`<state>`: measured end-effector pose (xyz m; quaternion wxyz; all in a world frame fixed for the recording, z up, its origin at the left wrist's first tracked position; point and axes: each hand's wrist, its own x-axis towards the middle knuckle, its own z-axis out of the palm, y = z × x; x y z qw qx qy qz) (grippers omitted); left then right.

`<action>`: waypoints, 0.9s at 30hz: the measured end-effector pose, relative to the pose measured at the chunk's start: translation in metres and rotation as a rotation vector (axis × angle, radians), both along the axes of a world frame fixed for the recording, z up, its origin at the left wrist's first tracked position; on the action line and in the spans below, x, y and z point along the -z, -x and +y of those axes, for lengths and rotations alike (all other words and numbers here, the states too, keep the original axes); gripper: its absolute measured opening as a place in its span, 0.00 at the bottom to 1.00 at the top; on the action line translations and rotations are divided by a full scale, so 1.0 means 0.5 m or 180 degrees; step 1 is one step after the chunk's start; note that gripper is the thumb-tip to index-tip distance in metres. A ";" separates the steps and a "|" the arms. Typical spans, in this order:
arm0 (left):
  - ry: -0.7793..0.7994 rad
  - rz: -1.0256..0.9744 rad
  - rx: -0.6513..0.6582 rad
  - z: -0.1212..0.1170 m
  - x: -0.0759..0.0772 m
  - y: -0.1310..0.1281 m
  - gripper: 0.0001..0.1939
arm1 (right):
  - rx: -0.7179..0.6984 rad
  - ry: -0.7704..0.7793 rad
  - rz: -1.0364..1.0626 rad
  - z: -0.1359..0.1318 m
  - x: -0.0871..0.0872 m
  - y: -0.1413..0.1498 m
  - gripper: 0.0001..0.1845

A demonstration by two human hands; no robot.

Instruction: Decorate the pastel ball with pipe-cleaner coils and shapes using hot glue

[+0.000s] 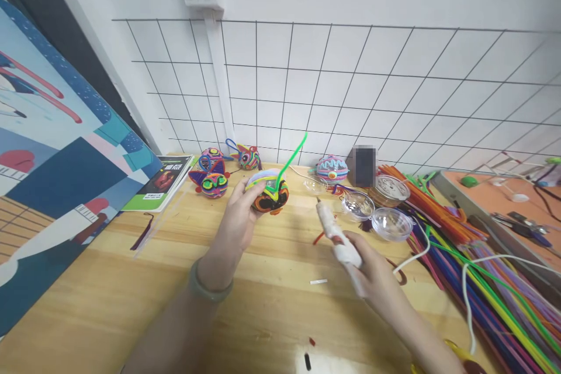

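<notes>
My left hand (pixel 239 216) is closed round a colourful pipe-cleaner ball (pixel 272 193) with orange, black and yellow coils, held above the wooden table (pixel 131 304). A long green pipe cleaner (pixel 293 158) sticks up from the ball. My right hand (pixel 372 272) grips a white glue gun (pixel 335 234), its nozzle pointing up and left, a short way to the right of the ball. A white cord (pixel 464 286) runs from the gun to the right.
Finished pipe-cleaner figures (pixel 213 172) stand at the back by the wire grid wall (pixel 350 87). Clear plastic half-shells (pixel 390 223) and a heap of loose pipe cleaners (pixel 491 280) lie to the right. A painted board (pixel 52 175) leans at the left beside a green booklet (pixel 162 182).
</notes>
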<state>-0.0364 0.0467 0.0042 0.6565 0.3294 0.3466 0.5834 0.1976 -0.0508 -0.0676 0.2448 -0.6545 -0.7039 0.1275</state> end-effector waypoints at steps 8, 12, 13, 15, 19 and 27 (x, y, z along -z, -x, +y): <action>-0.0228 0.0135 0.0094 -0.014 0.008 -0.014 0.19 | -0.0366 0.0294 0.1751 -0.088 -0.056 -0.004 0.15; -0.0205 0.0160 0.0184 -0.023 0.005 -0.023 0.21 | -0.0487 0.0383 0.1800 -0.096 -0.065 0.007 0.12; -0.0190 0.0146 0.0183 -0.024 0.004 -0.025 0.21 | -0.0408 0.0326 0.1829 -0.097 -0.067 0.013 0.11; -0.0155 0.0130 0.0185 -0.027 0.002 -0.028 0.22 | -0.0170 0.0155 0.1872 -0.101 -0.069 0.025 0.12; -0.0114 0.0191 0.0214 -0.031 0.002 -0.031 0.22 | 0.0080 0.0048 0.1650 -0.105 -0.069 0.042 0.15; -0.0132 0.0195 0.0181 -0.032 0.002 -0.037 0.19 | -0.0035 0.0096 0.1539 -0.103 -0.074 0.046 0.17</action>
